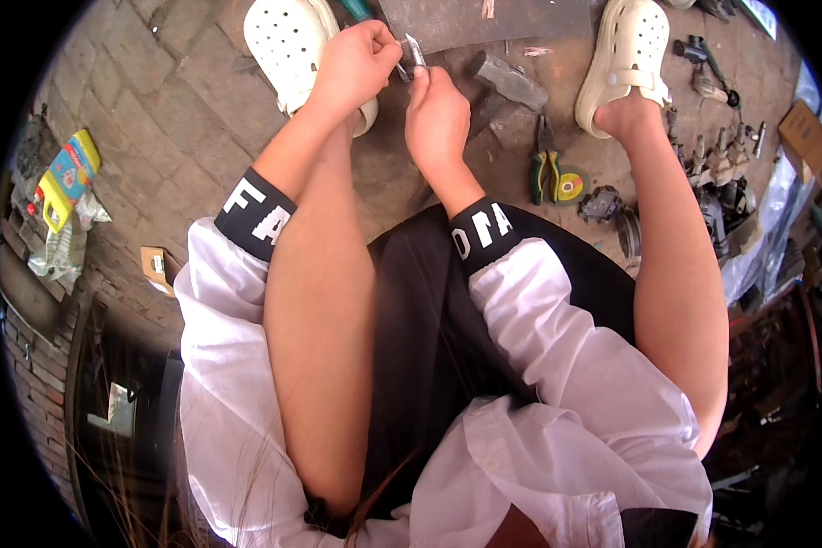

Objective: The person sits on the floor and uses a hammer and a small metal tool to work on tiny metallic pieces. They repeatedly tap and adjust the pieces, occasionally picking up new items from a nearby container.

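Your right hand [437, 114] grips a slim silver tool [416, 51]; the fingers are closed around its lower part, and the pointed tip projects upward beyond the thumb. The tool is between your feet, just beside your left hand [354, 62]. The left fingers are curled inward toward the tool; whether they grip anything cannot be determined. A hammer head [510, 80] lies on the paved floor [178, 96], to the right of your right hand. Nearer you are pliers with green-and-yellow handles [545, 164], with a yellow disc [571, 185] beside them.
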Available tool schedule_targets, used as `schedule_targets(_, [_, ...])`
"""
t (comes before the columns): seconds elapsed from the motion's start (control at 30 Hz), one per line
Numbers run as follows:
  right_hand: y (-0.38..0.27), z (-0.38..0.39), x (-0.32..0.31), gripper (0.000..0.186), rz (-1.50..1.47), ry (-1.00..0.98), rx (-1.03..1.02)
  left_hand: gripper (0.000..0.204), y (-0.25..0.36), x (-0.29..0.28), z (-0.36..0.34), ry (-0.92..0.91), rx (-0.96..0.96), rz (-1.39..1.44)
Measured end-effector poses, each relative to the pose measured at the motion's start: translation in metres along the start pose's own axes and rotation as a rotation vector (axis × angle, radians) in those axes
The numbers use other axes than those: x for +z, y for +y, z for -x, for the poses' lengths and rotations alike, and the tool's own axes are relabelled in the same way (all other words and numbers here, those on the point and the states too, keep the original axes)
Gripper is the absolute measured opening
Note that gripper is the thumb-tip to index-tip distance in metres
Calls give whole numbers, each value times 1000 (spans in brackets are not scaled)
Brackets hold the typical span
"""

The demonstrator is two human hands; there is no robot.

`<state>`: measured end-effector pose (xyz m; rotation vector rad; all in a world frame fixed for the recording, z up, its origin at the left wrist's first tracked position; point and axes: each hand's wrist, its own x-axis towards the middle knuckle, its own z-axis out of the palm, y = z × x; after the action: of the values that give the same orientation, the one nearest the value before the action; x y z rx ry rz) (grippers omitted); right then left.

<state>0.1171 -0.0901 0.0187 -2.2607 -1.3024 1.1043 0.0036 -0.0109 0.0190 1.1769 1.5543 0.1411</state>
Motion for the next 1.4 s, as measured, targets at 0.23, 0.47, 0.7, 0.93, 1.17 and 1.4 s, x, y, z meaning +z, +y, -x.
schedule_targets(0.23, [0, 3, 0, 31, 31, -6, 12, 15, 1, 3, 4, 27, -14, -45])
schedule_targets(0.47, [-2, -3, 2, 30, 19, 19, 2, 16, -2, 3, -1, 39, 2, 23])
schedule_targets(0.7, [-2, -24, -24, 18, -117, 302, -202, 18, -4, 3, 2, 48, 20, -15])
schedule_targets(0.93, [4, -70, -60, 36, 74, 414, -389, 25, -3, 7, 1, 75, 79, -61])
schedule_targets(1.17, [21, -84, -82, 42, 168, 483, -409, 16, -7, 1, 7, 6, 23, 108])
schedule_targets(1.4, [82, 1, -25, 38, -129, 547, 178, 14, -5, -36, 52, 282, 17, 755])
